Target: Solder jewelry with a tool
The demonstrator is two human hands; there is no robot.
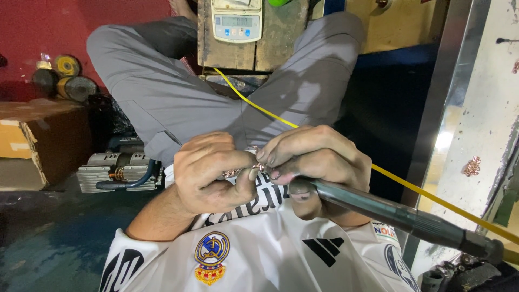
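Here, grey metal rod [400, 215] runs from lower right into right hand [319, 162], clamped under its curled fingers. Left hand [211, 173] closed, pinching small coppery chain piece [238, 171] with right fingertips [267, 158], above white shirt [270, 249].

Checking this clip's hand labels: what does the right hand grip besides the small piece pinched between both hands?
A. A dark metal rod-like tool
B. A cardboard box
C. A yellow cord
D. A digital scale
A: the right hand wraps around the dark rod tool, which runs off toward the lower right, while its fingertips meet the left hand on the small piece; the yellow cord passes behind.
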